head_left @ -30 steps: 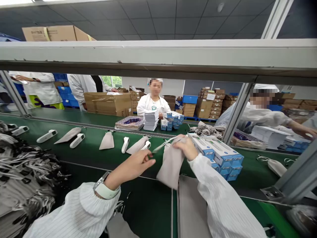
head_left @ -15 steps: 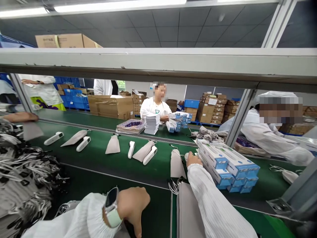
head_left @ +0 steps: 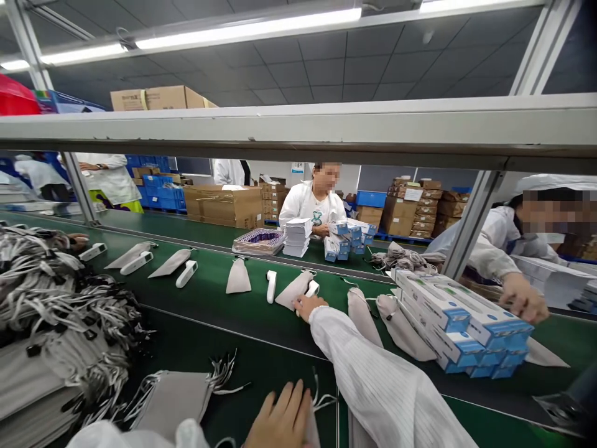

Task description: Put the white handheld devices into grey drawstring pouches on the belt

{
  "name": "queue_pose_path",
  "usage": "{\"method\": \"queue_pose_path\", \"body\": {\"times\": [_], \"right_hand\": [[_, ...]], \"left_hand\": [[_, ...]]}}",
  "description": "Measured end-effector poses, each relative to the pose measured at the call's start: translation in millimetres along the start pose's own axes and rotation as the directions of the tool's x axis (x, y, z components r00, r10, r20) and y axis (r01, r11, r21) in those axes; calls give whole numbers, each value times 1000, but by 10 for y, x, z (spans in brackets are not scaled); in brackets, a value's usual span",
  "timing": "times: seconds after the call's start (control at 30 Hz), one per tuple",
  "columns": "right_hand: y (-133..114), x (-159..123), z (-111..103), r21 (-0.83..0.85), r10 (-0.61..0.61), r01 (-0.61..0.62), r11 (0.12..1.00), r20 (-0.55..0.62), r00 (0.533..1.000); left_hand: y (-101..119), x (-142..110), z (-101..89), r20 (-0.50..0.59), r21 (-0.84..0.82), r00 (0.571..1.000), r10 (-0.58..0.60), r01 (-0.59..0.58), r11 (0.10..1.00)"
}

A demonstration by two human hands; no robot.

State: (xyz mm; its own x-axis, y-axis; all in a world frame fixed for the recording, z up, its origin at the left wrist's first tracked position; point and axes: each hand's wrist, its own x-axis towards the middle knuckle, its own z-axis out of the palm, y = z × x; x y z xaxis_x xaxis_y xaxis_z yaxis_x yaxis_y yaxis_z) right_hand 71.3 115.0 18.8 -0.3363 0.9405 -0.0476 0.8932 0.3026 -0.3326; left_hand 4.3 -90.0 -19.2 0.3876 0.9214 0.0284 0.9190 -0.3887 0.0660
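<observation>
My right hand [head_left: 306,306] reaches out onto the green conveyor belt [head_left: 209,298], its fingers curled on the near end of a white handheld device [head_left: 312,287]. That device lies against a grey pouch [head_left: 292,290]. My left hand [head_left: 281,422] rests low at the bottom edge, fingers stretched flat on a stack of grey pouches [head_left: 175,398] with white cords. Two more grey pouches [head_left: 364,314] lie on the belt just right of my right sleeve.
Stacked blue-and-white boxes [head_left: 461,323] sit on the belt at the right. A heap of corded grey pouches [head_left: 46,311] fills the left. Several devices and pouches line the belt. A metal beam [head_left: 298,127] crosses overhead. Co-workers [head_left: 314,202] work opposite; one person's hand [head_left: 522,297] reaches near the boxes.
My right hand laid the grey pouch on the belt, then moved left to the white device. My left hand dropped from the pouch's cord to the stack near me.
</observation>
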Motion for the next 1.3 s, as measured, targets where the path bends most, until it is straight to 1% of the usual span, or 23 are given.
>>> {"method": "queue_pose_path", "body": {"times": [0.1,0.2,0.27,0.33,0.4,0.43,0.47,0.53,0.57,0.6,0.63,0.7,0.77,0.8,0.87,0.93,0.97,1.03,1.1,1.17,1.23,1.27,1.3], "right_hand": [[90,87,1,74,114,-112,991,-26,993],[226,95,-64,223,193,-181,958,-37,980],[334,82,-139,369,214,-191,910,-22,977],[451,46,-237,519,205,-179,836,6,979],[556,-39,-356,643,177,-138,753,5,984],[593,-105,-421,735,139,-82,674,-18,990],[615,-185,-486,834,85,-6,552,-49,995],[603,-376,-605,967,-45,136,216,-129,991],[569,-475,-652,983,-106,174,57,-167,980],[520,-568,-688,981,-156,187,-51,-193,969],[460,-650,-711,978,-191,189,-90,-203,960],[333,-773,-723,977,-228,194,-90,-210,951],[233,-839,-701,983,-261,175,-56,-183,948],[202,-855,-682,987,-278,154,-38,-159,947],[177,-862,-637,994,-304,109,-15,-108,947],[184,-851,-589,997,-312,73,-6,-72,947],[192,-841,-565,998,-312,63,-4,-60,948],[206,-815,-516,998,-306,55,-2,-53,951],[213,-786,-470,998,-297,56,4,-52,954],[216,-759,-429,999,-290,54,10,-48,956],[219,-745,-393,1000,-300,15,28,-6,954],[219,-745,-375,998,-305,-14,58,31,952],[216,-751,-355,993,-315,-46,111,79,946]], "left_hand": [[91,272,-183,-37,2,997,-73,73,997],[47,403,-301,-32,-119,989,-141,136,983],[-62,438,-332,-22,-277,990,-136,124,953],[-194,459,-350,22,-410,994,-108,108,906],[-301,472,-377,80,-451,994,-81,108,886],[-332,474,-398,80,-446,994,-71,99,890],[-346,474,-425,62,-433,996,-63,83,898],[-325,465,-494,-5,-395,998,-61,54,917],[-297,459,-531,-30,-370,997,-64,49,928],[-263,452,-565,-45,-342,997,-70,51,938],[-230,446,-593,-57,-314,996,-73,52,948],[-182,434,-623,-73,-291,995,-74,49,955],[-183,422,-624,-41,-345,995,-92,72,936],[-204,417,-621,-2,-392,995,-103,95,915],[-278,409,-625,120,-477,988,-95,142,868],[-367,409,-649,255,-531,966,-37,172,830],[-406,412,-667,299,-552,954,-11,182,814],[-459,423,-700,325,-609,945,26,188,770],[-475,437,-717,283,-703,957,63,162,692],[-469,451,-714,206,-788,975,82,116,605],[-461,462,-699,90,-829,995,37,54,557],[-460,466,-690,19,-831,1000,-7,20,555],[-462,472,-680,-50,-825,997,-53,-11,565]]}}
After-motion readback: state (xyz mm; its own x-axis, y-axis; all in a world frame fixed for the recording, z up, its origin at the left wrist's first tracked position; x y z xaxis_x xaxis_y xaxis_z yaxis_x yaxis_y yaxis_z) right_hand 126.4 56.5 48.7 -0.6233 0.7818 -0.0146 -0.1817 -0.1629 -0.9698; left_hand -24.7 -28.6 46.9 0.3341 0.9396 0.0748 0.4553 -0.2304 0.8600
